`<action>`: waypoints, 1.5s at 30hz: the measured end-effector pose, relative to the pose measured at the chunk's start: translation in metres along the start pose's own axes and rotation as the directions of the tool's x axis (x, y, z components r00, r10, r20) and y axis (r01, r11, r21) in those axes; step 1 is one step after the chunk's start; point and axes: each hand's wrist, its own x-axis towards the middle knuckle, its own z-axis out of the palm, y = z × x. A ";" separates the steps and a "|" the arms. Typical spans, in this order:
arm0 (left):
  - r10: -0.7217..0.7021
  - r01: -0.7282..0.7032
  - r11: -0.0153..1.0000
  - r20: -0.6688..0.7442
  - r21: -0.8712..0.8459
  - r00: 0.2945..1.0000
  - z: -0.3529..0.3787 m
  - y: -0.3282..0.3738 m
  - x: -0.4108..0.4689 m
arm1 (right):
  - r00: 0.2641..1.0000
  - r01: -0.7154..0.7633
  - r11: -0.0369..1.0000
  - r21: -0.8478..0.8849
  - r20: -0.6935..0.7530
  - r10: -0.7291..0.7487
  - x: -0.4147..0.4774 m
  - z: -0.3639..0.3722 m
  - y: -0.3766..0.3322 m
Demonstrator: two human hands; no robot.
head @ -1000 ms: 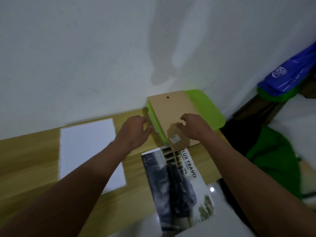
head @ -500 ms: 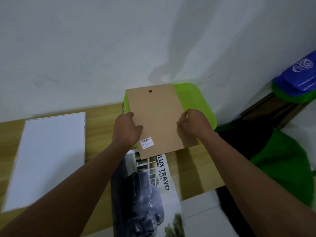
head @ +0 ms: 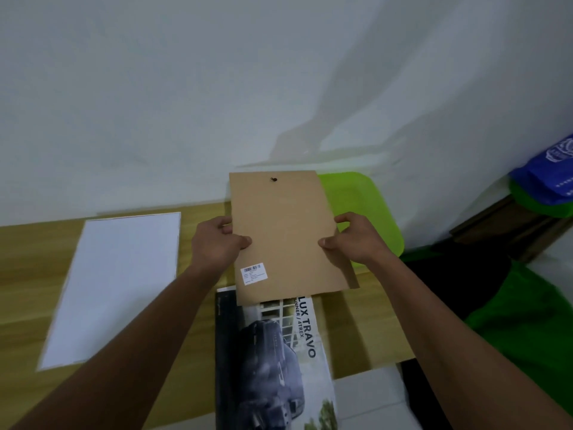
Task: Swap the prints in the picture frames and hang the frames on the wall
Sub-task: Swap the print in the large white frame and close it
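Left hand (head: pixel 215 242): forearm comes in from lower left, reaching fwd over the table; hand clamps the left edge of the backing board, thumb flat on the brown face, fingers curled round behind the edge.
Right hand (head: pixel 356 238): forearm comes in from lower right; hand clamps the board's right edge, thumb on the face pointing inward, fingers wrapped behind, tips showing above the edge.
Backing board (head: pixel 286 234): brown fibreboard rectangle, held between both hands, plain side toward the camera, tilted a little clockwise; small dark hanging hole near top centre.
Sticker (head: pixel 253 273): white barcode label at the board's lower left corner.
Green tray (head: pixel 369 206): bright green w/ rounded corners, at the table's far right corner against the wall; partly hidden behind the board.
Car print (head: pixel 273 361): poster of a dark car w/ "LUX TRAVO" lettering, flat on the table near the front edge, top end under the board's lower edge; touching or apart, cannot tell.
White sheet (head: pixel 116 285): blank white rectangle, flat on the table to the left, apart from the hands.
Table (head: pixel 28 274): light wood top, pushed against the wall.
Wall (head: pixel 186 88): plain white, w/ shadows of the arms.
Blue bag (head: pixel 545 172): at far right edge, blue w/ white print.
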 end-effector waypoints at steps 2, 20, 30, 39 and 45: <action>0.011 -0.011 1.000 -0.006 -0.009 1.000 -0.027 -0.002 -0.005 | 0.999 0.024 0.999 0.025 0.026 -0.025 -0.016 0.013 -0.016; -0.059 0.064 0.977 -0.027 0.205 0.998 -0.280 -0.129 0.027 | 0.991 0.023 0.998 0.065 0.134 -0.031 -0.090 0.275 -0.105; -0.013 0.025 0.937 -0.036 0.349 0.999 -0.295 -0.172 0.052 | 0.999 0.022 1.000 0.014 0.028 -0.023 -0.079 0.347 -0.101; 0.077 -0.058 0.934 -0.039 0.354 0.996 -0.288 -0.180 0.061 | 0.998 0.065 0.993 -0.099 -0.016 -0.067 -0.077 0.357 -0.098; 0.095 -0.067 0.906 -0.045 0.417 0.995 -0.285 -0.188 0.065 | 0.989 0.141 0.965 -0.222 -0.012 -0.147 -0.080 0.352 -0.097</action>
